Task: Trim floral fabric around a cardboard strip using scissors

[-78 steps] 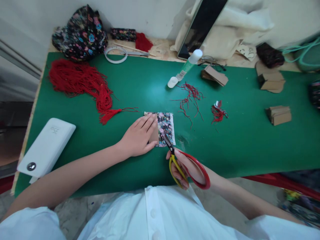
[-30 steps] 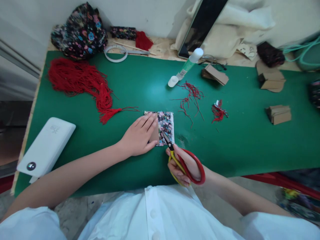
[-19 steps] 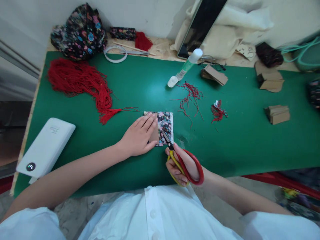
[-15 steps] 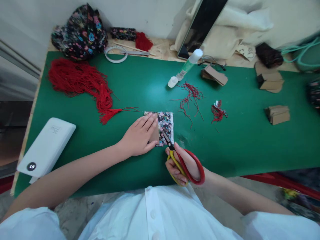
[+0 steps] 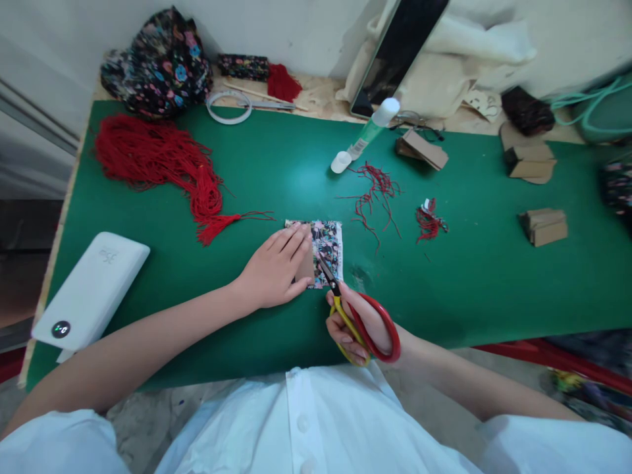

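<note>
My left hand [image 5: 274,270] lies flat with its fingers stretched over a small brown cardboard piece [image 5: 307,266], pressing it on a dark floral fabric piece [image 5: 326,240]. The fabric has a pale edge on its right side. In my right hand [image 5: 345,329] is a pair of scissors [image 5: 378,332] with one red and one yellow handle loop. Their blades point up and left, with the tips over the lower part of the fabric beside the cardboard. Part of the cardboard is hidden under my left fingers.
Red tassels [image 5: 153,155] and a white power bank [image 5: 93,289] lie at left. Loose red threads [image 5: 378,187], a glue stick [image 5: 372,128] and cardboard stacks [image 5: 543,227] sit behind and to the right. A tape roll [image 5: 228,108] and bundled floral fabric [image 5: 158,66] are at the back.
Almost nothing differs. The scissors and my right hand have shifted very slightly left; my left hand stays in place on the cardboard.
</note>
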Tool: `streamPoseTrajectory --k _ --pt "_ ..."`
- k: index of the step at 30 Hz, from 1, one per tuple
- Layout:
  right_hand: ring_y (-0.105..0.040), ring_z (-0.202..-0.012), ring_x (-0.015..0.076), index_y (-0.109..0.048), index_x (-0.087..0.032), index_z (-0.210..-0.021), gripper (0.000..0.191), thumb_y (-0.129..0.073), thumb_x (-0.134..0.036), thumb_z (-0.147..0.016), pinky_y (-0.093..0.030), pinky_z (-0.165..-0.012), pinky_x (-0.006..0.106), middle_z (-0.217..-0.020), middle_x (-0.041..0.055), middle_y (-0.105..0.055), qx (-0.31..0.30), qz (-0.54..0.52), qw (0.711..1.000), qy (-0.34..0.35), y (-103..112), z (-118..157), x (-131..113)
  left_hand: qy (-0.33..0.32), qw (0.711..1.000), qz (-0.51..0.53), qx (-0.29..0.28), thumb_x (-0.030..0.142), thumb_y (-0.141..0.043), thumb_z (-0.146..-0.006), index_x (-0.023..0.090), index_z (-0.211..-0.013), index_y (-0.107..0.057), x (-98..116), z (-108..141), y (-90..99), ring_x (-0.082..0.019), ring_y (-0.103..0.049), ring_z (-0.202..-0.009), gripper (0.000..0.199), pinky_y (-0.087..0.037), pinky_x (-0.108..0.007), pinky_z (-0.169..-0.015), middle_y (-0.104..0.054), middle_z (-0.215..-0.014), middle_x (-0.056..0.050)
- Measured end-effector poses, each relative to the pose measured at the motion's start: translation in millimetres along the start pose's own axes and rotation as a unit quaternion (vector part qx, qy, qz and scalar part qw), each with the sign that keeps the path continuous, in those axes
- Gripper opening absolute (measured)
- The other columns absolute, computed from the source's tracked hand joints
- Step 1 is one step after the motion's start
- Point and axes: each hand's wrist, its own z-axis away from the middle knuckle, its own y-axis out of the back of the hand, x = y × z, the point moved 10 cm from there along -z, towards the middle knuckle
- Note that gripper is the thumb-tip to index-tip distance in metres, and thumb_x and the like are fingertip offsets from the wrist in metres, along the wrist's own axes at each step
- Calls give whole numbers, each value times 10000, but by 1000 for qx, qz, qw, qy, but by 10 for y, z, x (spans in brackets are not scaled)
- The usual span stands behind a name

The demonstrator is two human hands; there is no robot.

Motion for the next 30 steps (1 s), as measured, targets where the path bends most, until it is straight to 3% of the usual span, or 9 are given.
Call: streamPoseTrajectory --k 17,24,30 --pt "-293 -270 68 -337 -266 -899 621 -478 -853 -753 -325 -278 165 -442 -135 -403 68 78 995 14 91 5 -38 4 1000 4 2 488 -473 -979 6 -1537 -352 -2 -2 0 -341 -291 -1510 747 -240 -457 -1232 -308 -1631 -209" --pt "-296 -250 49 -352 -245 -807 609 -419 -850 -806 -248 -292 178 -448 -126 -384 88 113 989 35 161 -63 25 4 1000 3 4 493 -472 -981 3 -1538 -349 -1 -2 4 -340 -292 -1510 752 -231 -451 -1234 -308 -1630 -212" --pt "-250 -243 48 -322 -255 -769 669 -432 -914 -733 -309 -275 182 -394 -146 -323 90 90 991 40 103 -54 -23 3 1000 5 8 488 -473 -980 -2 -1535 -350 0 1 15 -343 -294 -1507 750 -243 -458 -1229 -310 -1628 -216"
